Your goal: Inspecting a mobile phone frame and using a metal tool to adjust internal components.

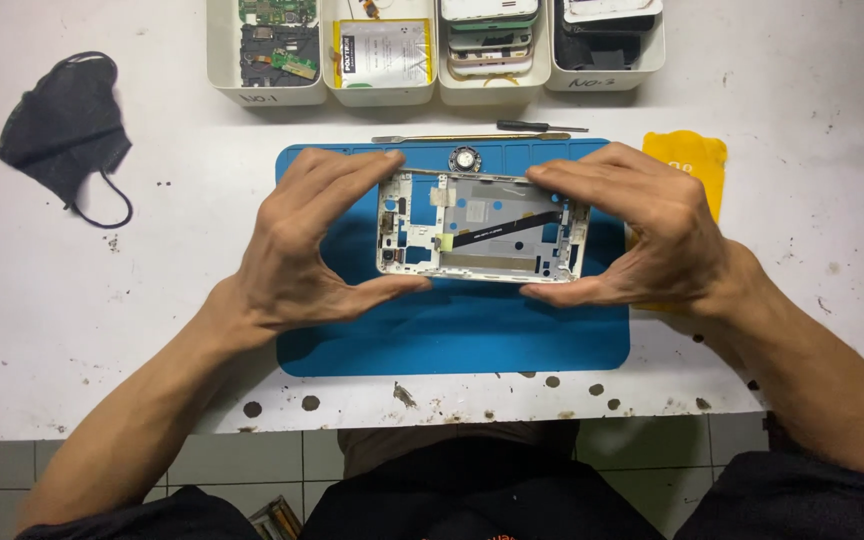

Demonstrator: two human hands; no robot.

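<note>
White phone frame between 2 grips (fingertips).

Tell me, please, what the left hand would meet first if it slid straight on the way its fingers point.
The left hand already grips the phone frame; going rightwards, it would probably meet the right hand holding the other end.

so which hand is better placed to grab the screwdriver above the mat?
Probably right. The right hand grips the phone frame end nearest the black screwdriver, which lies just beyond its fingers. The left hand sits further away.
</note>
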